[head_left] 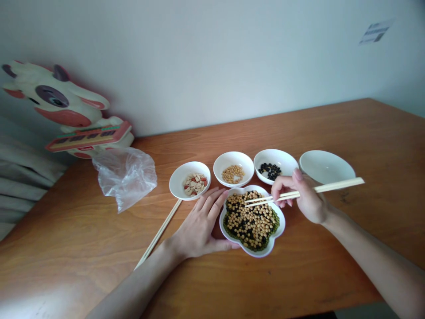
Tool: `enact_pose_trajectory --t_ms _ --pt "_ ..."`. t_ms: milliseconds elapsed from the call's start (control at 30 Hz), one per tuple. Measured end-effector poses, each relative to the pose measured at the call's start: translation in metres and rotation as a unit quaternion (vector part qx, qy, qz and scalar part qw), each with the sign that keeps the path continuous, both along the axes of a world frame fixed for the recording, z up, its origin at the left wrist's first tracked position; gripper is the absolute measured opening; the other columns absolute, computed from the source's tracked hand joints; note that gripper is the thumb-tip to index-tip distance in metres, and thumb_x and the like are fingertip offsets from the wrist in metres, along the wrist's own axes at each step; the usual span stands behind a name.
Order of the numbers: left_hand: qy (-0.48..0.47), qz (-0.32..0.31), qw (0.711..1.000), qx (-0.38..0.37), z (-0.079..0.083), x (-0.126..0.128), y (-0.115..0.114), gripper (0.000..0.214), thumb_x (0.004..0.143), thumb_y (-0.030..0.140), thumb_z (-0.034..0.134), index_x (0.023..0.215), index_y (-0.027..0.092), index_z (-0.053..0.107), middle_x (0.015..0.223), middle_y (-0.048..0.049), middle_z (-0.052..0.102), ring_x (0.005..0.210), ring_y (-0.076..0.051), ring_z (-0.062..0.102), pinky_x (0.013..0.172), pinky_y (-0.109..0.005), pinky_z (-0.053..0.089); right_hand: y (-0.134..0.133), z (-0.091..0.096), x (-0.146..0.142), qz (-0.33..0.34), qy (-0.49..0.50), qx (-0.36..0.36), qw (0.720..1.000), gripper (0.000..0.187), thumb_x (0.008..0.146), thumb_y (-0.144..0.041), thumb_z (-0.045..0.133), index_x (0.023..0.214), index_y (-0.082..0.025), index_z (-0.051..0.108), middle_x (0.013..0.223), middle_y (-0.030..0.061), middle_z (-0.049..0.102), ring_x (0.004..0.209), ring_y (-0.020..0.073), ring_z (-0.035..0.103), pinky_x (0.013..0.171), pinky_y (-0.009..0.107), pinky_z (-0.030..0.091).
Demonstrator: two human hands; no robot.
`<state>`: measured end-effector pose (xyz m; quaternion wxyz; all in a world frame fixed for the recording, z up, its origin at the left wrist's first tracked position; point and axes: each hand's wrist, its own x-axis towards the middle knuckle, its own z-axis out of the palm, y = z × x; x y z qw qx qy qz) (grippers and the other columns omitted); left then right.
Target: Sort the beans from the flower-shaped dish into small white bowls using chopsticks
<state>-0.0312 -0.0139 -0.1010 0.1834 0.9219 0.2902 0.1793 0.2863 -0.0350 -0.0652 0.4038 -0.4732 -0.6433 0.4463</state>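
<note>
A flower-shaped white dish (252,241) holds a mix of yellow soybeans, black beans and green mung beans. My left hand (199,223) lies open against its left rim, fingertips touching it. My right hand (303,197) grips a pair of wooden chopsticks (299,194), their tips together over the beans. Behind the dish stand white bowls of pale seeds with red berries (177,182), yellow soybeans (232,157) and black beans (277,156). A shallow white dish (327,166) sits beyond my right hand.
A second pair of wooden chopsticks (158,233) lies on the wooden table (83,248) near my left wrist. A crumpled plastic bag (125,178) and a cow-shaped cutout (56,106) stand further left. A wall rises behind the table.
</note>
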Motion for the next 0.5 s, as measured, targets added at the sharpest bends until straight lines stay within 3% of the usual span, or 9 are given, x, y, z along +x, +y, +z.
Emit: enact_pose_trajectory --t_ms 167,500 --pt "-0.003 -0.013 0.999 -0.03 -0.0027 -0.0011 -0.0005 0.121 0.081 0.074 0.074 0.168 0.022 0.008 0.166 -0.0194 0.034 0.153 -0.04 0.035 0.127 -0.058 0.033 0.0005 -0.0035 0.0024 0.01 -0.009 0.003 1.0 0.077 0.106 -0.068 0.018 0.071 -0.021 0.068 0.06 0.0057 0.065 0.054 0.0177 0.058 0.049 0.031 0.04" --pt "-0.02 -0.014 0.999 -0.024 -0.0021 -0.0018 0.0001 0.118 0.08 0.073 0.075 0.167 0.022 0.014 0.163 -0.0187 0.039 0.151 -0.039 0.039 0.126 -0.056 0.034 0.0026 -0.0062 0.0066 0.008 -0.021 0.0 1.0 0.077 0.104 -0.069 0.017 0.072 -0.024 0.07 0.061 0.0064 0.066 0.055 0.0203 0.059 0.05 0.034 0.042"
